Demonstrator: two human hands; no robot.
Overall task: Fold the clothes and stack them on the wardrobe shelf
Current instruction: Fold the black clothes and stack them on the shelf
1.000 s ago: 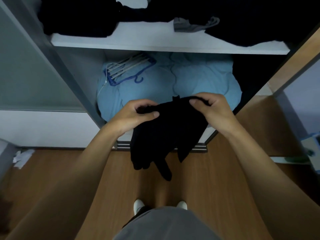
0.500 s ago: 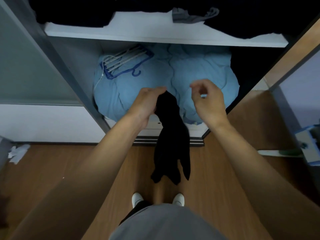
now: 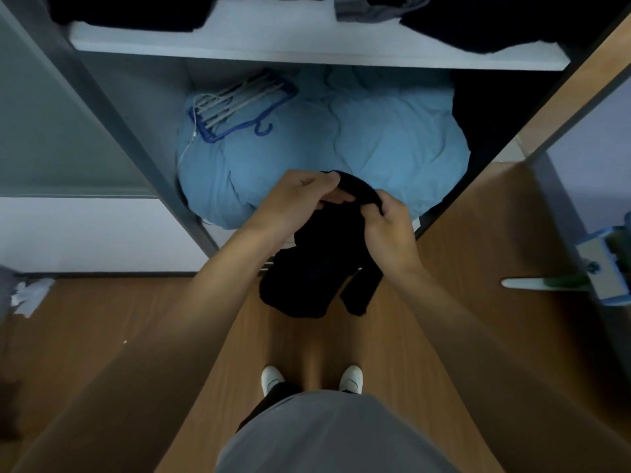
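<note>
Two hands grip one black garment (image 3: 314, 268) by its bunched top edge, the left hand (image 3: 300, 196) pinching and the right hand (image 3: 389, 233) curled round it, so it hangs in front of the wardrobe's lower compartment. I'd spread that grip and square the edge before folding. Above, the wardrobe shelf (image 3: 290, 39) carries dark clothes (image 3: 495, 25) toward both ends and a grey piece (image 3: 379, 10) between them. Below lies blue bedding (image 3: 392, 141), with hangers (image 3: 235, 104) at its back left.

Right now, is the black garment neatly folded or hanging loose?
Hanging loose: the left hand and right hand grip the top of the black garment, and the rest dangles unevenly below.
</note>
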